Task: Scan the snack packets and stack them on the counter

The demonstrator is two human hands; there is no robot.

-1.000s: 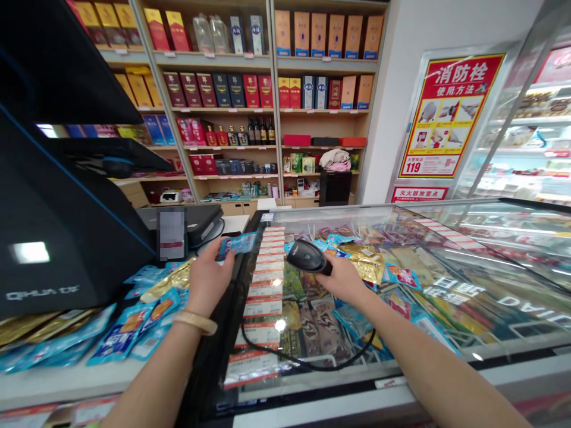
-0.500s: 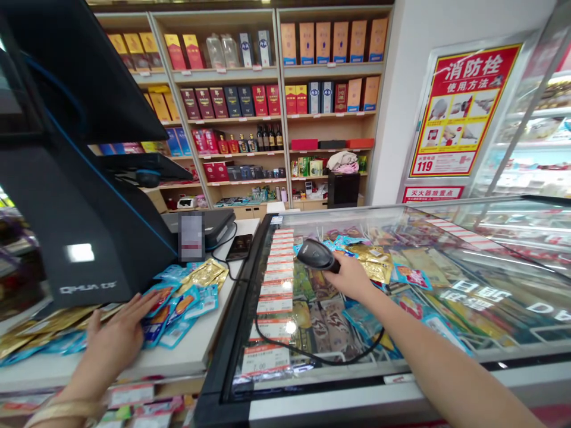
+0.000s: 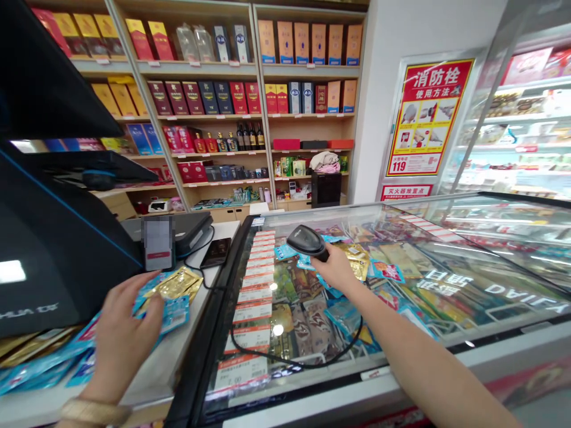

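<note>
My right hand (image 3: pixel 339 271) is wrapped round the handle of a black barcode scanner (image 3: pixel 306 239), held above the glass lid of a freezer. Its black cable loops down over the glass. On the white counter, my left hand (image 3: pixel 127 330) reaches over a pile of snack packets, thumb apart from the fingers; the fingertips are partly hidden among them. A gold packet (image 3: pixel 178 282) and a blue packet (image 3: pixel 175 315) lie just beyond and to the right of its thumb. More blue packets (image 3: pixel 40 371) spread out to the left. Beneath the scanner hand, a gold packet (image 3: pixel 359 261) and several blue ones rest on the glass.
A black checkout machine (image 3: pixel 49 249) stands at left, with a lit phone-like screen (image 3: pixel 159 244) by it. Nearby lies a dark phone (image 3: pixel 216 253). Price labels (image 3: pixel 252 309) line the freezer's (image 3: pixel 446 211) left side. Shelves of boxes and bottles stand behind.
My left hand moved from the freezer edge, where it held a blue packet, back to the counter pile, and then shifted over it; that packet has left the hand. The scanner stays in my right hand.
</note>
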